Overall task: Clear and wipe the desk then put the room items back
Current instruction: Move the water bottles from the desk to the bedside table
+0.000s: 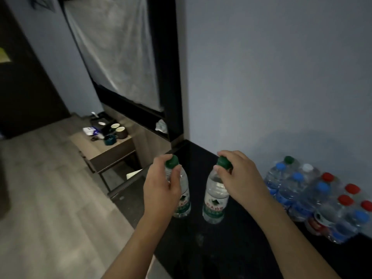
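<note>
1. Head view looks down at a black counter (pixel 231 248) by a grey wall (pixel 281 77).
2. Two water bottles stand up straight on the counter, side by side and a bit apart.
3. The left bottle (pixel 182 198) is near the counter's left edge. It has a green cap and a green and white label.
4. The left hand (pixel 161 190) holds this bottle near the top. Its fingers and thumb curl round the neck, just under the cap.
5. The right bottle (pixel 215 200) stands nearer the middle of the counter. It looks the same as the other one.
6. The right hand (pixel 239 178) comes down on this bottle from above. Its fingers and thumb pinch round the green cap.
7. A pack of bottles (pixel 322 200) sits on the right side of the counter, against the wall. Most caps are blue or red. One is green and one is white.
8. Left of the counter and lower down is a small wooden table (pixel 112 148).
9. Two mugs (pixel 118 128) with pale insides stand on the table. A dark green cup (pixel 109 140) is in front of them, and a white and blue packet (pixel 90 130) lies to their left.
10. A big dark frame (pixel 167 77) with a shiny sheet in it stands past the far left corner of the counter.
11. The floor (pixel 50 198) left of the counter is pale wood.
</note>
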`<action>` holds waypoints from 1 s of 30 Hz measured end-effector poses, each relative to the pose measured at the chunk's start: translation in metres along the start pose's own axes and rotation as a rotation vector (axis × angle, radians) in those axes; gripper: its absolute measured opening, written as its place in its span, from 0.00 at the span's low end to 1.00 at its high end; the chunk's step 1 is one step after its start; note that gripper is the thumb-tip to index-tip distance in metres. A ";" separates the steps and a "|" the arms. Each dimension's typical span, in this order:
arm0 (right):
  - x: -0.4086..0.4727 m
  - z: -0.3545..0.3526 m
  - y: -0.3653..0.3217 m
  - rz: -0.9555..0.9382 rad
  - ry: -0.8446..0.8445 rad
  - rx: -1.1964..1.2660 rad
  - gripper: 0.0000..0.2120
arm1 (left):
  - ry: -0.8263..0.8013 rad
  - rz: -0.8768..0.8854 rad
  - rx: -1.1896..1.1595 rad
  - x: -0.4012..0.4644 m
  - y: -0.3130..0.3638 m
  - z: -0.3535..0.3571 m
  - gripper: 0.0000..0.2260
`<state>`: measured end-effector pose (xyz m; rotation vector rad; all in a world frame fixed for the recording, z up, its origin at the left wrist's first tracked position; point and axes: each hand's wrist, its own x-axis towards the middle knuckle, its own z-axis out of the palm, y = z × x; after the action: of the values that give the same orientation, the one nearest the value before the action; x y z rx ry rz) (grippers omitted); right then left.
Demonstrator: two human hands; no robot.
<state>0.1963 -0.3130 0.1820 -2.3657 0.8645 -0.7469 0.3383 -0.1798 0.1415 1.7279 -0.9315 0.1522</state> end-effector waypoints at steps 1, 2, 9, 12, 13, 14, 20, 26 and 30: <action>-0.007 0.008 -0.014 -0.017 -0.027 0.021 0.18 | 0.018 -0.008 0.003 -0.006 -0.001 -0.019 0.10; -0.012 0.017 -0.028 -0.037 -0.056 0.038 0.18 | 0.041 -0.015 0.006 -0.012 -0.003 -0.039 0.11; -0.017 0.080 -0.117 -0.176 -0.164 0.107 0.17 | 0.199 -0.081 0.048 -0.020 -0.042 -0.152 0.11; -0.002 0.118 -0.157 -0.197 -0.193 0.131 0.16 | 0.230 -0.079 0.060 -0.008 -0.068 -0.196 0.12; 0.004 0.132 -0.170 -0.196 -0.203 0.137 0.16 | 0.244 -0.080 0.066 -0.003 -0.078 -0.211 0.13; 0.012 0.146 -0.183 -0.196 -0.209 0.139 0.16 | 0.256 -0.085 0.071 0.002 -0.089 -0.226 0.13; 0.053 0.233 -0.263 -0.156 -0.215 0.181 0.16 | 0.215 -0.093 0.117 0.051 -0.157 -0.312 0.11; 0.093 0.306 -0.319 -0.150 -0.235 0.217 0.16 | 0.207 -0.094 0.121 0.104 -0.225 -0.369 0.10; 0.139 0.365 -0.345 -0.151 -0.291 0.210 0.15 | 0.213 -0.143 0.099 0.147 -0.288 -0.388 0.10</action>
<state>0.6631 -0.0814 0.1768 -2.2915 0.4669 -0.5047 0.7570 0.1018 0.1482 1.8224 -0.6516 0.2862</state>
